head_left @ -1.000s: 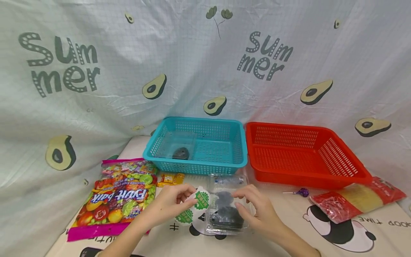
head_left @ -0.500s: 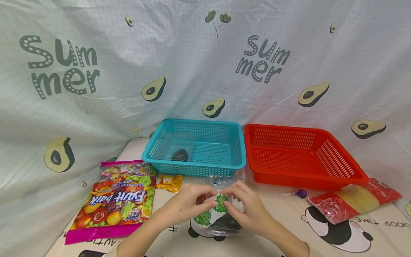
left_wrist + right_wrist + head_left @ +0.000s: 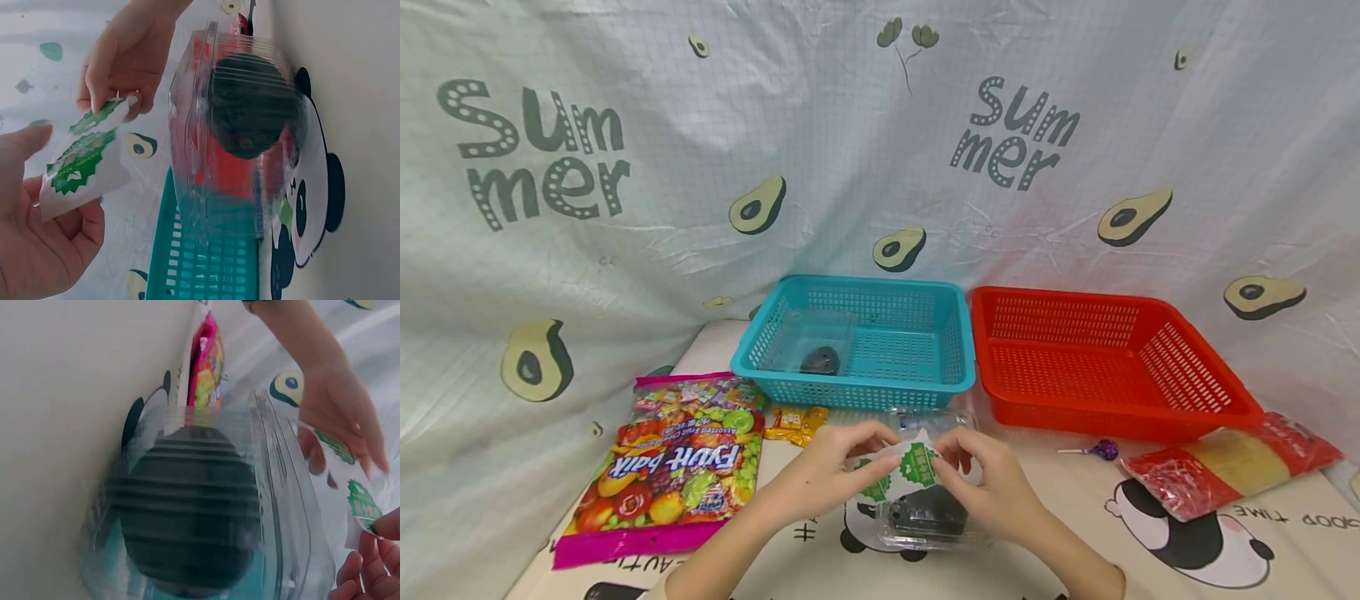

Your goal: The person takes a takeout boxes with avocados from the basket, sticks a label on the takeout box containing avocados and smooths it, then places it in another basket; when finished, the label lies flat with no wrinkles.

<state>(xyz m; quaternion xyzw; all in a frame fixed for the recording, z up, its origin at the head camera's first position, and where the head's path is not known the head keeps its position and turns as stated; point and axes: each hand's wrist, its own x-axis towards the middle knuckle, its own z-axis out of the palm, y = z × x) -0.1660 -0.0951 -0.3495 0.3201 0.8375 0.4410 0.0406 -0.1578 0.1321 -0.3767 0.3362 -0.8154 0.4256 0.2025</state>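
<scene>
Over a clear plastic box (image 3: 928, 517), my two hands hold a white sheet of stickers (image 3: 887, 475) printed with green serrated-edged rounds. The left hand (image 3: 823, 475) grips the sheet's left part, its thumb along the front. With thumb and fingers, the right hand (image 3: 988, 479) pinches the other end at a green sticker (image 3: 362, 500); whether that sticker is lifted off the backing cannot be told. Below them the box stands on the table, its lid down. A dark, round avocado-like fruit (image 3: 247, 106) shows through its wall; the hands partly hide the box in the head view.
Behind the box are a turquoise basket (image 3: 850, 392) containing another clear box with a dark fruit, and a red basket (image 3: 1120, 421). A fruit candy bag (image 3: 677, 467) and an orange packet (image 3: 796, 425) lie left. A lollipop (image 3: 1105, 450) and a red-yellow packet (image 3: 1240, 467) lie right.
The right hand has come left from above the box to the sheet and taken hold of its edge. The left hand has carried the sheet right, over the box, and the sheet's angle has shifted.
</scene>
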